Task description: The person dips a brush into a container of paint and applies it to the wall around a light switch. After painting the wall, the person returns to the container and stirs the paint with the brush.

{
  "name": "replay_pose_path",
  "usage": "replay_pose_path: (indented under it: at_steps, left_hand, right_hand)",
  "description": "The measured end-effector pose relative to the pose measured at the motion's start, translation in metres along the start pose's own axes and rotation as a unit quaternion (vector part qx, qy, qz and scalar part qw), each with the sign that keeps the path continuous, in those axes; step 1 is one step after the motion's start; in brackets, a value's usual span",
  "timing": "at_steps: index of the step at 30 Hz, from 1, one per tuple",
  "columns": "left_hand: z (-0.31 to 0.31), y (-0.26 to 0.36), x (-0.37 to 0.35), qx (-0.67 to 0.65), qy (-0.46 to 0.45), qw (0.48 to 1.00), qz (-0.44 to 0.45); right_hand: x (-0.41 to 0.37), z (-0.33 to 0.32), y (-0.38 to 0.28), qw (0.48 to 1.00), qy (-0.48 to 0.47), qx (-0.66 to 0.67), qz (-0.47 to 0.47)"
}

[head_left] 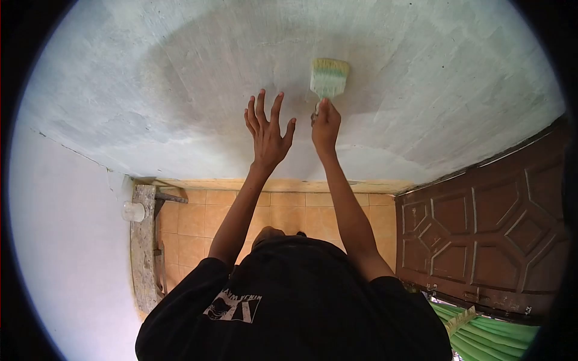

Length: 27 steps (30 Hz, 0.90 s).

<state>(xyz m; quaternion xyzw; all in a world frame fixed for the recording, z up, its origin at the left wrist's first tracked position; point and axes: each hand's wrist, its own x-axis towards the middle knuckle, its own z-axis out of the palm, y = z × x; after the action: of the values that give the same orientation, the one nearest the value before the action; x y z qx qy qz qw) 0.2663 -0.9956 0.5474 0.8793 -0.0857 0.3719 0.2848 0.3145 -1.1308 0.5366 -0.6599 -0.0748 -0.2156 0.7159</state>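
My right hand [325, 127] grips the handle of a wide paintbrush [329, 78], whose pale green-tinged bristles press against the grey plastered wall [180, 90] in front of me. My left hand [268, 133] rests flat on the same wall just left of the brush, fingers spread, holding nothing. Both forearms reach out from my black T-shirt [289, 301].
Orange floor tiles [205, 219] lie at the wall's foot. A carved brown wooden door [481, 240] stands at the right, green fabric [494, 337] beside it. At the left a rough plank [143, 246] carries a clear plastic cup [133, 212], next to a white wall [66, 253].
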Motion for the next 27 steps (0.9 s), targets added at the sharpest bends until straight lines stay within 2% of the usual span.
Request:
replay_pose_path:
  at_steps: [2,5,8,11,14,17,18,23,25,26,27]
  left_hand:
    - [-0.003,0.000,0.003,0.001,-0.004,1.000,0.004]
    - [-0.008,-0.001,0.007,0.015,-0.005,1.000,0.018]
    - [-0.010,-0.004,0.007,-0.001,-0.012,1.000,0.021]
    - [-0.008,-0.017,0.001,-0.023,-0.032,0.999,0.015]
    - [-0.008,-0.024,-0.003,-0.029,-0.043,0.999,0.016]
    - [-0.008,-0.030,-0.004,-0.037,-0.058,0.998,0.014]
    - [-0.008,-0.031,-0.004,-0.036,-0.059,0.997,0.015]
    - [-0.006,-0.036,-0.005,-0.056,-0.079,0.995,0.009]
    - [-0.004,-0.036,-0.006,-0.069,-0.098,0.993,0.004]
    - [-0.004,-0.036,-0.008,-0.070,-0.099,0.993,0.006]
    - [-0.003,-0.037,-0.009,-0.069,-0.098,0.993,0.009]
  right_hand:
    - [0.010,0.004,0.010,0.999,0.012,-0.028,-0.032]
    - [-0.012,-0.007,0.054,0.999,0.001,-0.050,0.000]
    - [-0.045,-0.016,0.089,0.995,-0.013,-0.006,0.094]
    - [-0.062,-0.018,0.073,0.992,0.012,-0.002,0.126]
    - [-0.036,-0.010,0.046,0.999,0.022,-0.004,0.047]
    - [-0.002,0.006,0.003,0.997,0.036,0.039,0.060]
    - [0.001,0.004,0.011,0.999,0.031,0.016,0.040]
    - [-0.040,-0.011,0.084,0.994,0.027,-0.038,0.101]
    - [-0.059,-0.017,0.092,0.989,0.021,-0.074,0.123]
    - [-0.065,-0.023,0.096,0.986,0.023,-0.049,0.161]
    - [-0.063,-0.022,0.091,0.988,0.034,-0.053,0.144]
